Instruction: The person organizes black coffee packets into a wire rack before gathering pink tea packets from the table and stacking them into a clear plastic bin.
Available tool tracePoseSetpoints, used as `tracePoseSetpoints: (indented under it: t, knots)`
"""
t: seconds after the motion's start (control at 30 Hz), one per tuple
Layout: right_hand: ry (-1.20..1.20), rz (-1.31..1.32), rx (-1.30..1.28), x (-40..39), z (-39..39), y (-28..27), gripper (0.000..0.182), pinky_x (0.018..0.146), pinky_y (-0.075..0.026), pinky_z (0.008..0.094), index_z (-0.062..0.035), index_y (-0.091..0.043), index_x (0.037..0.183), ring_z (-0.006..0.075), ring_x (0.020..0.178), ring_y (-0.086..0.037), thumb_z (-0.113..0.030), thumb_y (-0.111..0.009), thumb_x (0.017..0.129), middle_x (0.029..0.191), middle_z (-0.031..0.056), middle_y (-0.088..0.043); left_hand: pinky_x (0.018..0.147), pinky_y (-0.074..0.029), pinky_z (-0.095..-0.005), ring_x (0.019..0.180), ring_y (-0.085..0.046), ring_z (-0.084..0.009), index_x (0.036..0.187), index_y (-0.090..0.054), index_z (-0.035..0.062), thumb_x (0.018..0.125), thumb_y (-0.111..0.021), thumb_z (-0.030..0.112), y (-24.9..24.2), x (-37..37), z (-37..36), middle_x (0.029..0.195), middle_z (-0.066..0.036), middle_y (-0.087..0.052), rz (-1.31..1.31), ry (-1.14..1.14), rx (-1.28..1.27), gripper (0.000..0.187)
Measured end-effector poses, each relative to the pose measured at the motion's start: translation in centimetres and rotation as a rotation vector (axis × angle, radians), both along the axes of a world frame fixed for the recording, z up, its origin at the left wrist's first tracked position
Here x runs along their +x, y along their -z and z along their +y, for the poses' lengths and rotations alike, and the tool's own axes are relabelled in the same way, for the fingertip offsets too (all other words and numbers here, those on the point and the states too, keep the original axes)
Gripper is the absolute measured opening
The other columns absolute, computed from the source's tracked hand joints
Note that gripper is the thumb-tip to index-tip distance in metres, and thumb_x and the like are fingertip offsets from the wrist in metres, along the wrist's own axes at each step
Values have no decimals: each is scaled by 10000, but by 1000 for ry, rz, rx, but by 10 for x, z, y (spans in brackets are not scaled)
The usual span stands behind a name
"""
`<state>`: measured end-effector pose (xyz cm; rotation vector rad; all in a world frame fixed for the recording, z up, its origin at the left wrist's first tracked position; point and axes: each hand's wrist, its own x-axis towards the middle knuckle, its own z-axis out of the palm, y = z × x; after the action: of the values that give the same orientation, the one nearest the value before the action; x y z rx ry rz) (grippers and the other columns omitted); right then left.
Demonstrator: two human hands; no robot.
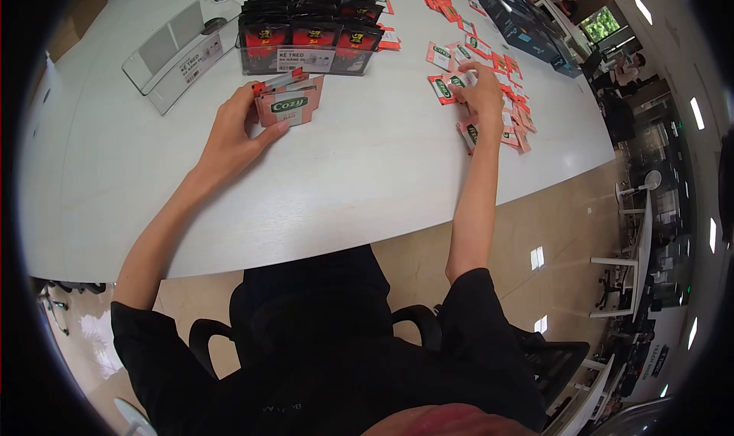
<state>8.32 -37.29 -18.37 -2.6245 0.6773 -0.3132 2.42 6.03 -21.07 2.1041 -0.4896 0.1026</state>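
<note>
My left hand (243,122) is closed round a small stack of Cozy tea sachets (290,105), held upright over the white table with the green label facing me. On the right, my right hand (483,92) reaches into a scattered pile of red and pink Cozy sachets (514,92). Its fingertips are at a sachet (459,80) in the pile; whether they grip it is hard to see. Just beyond my left hand stands a clear plastic holder (256,61) filled with rows of black and red coffee sachets (315,32).
An unfilled clear plastic holder (182,50) lies tilted at the left back of the white table (321,199). A dark box (527,27) stands along the far right edge. Several red sachets (388,38) lie behind the filled holder. Black chair armrests (419,325) flank me.
</note>
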Motion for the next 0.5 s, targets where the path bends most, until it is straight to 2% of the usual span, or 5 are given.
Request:
tracePoseSetpoints:
  t: [0.13,0.2,0.27,0.4,0.5]
  knots:
    - [-138,-294,-204,-9,20,-18,417,880,-528,424,-216,-708,1102,253,1084,-667,-146,-891,733,1188,47,-669,819,-532,-302,898,-639,-158,1252,-556,-25,867,-808,94,4,0,1,1076,-124,-680,-60,16,-9,475]
    - [-191,-316,-170,-5,32,-24,360,871,-534,398,-167,-692,1143,232,1011,-662,-126,-836,816,1161,53,-661,819,-532,-304,897,-637,-159,1256,-555,-28,867,-808,93,1,-1,0,1073,-122,-681,-52,16,-16,479]
    - [-330,-758,213,3,52,-26,309,839,-527,346,-104,-666,1194,196,953,-632,-132,-768,903,1128,47,-642,820,-532,-305,896,-636,-159,1259,-553,-31,867,-807,91,3,-1,-1,1070,-121,-681,-37,9,-26,483]
    - [-566,-996,703,0,113,-18,271,808,-486,281,-65,-645,1221,149,955,-592,-143,-706,969,1116,45,-625,714,-484,-367,792,-563,-221,1196,-539,-37,856,-808,195,11,4,2,925,-145,-626,-143,3,-75,492]
    - [-841,-911,97,-7,129,-12,204,776,-413,249,-52,-651,1188,88,933,-531,-127,-679,1001,1088,26,-644,747,-492,-324,793,-564,-173,1242,-542,-37,873,-785,168,7,4,1,915,-103,-662,-66,14,-55,488]
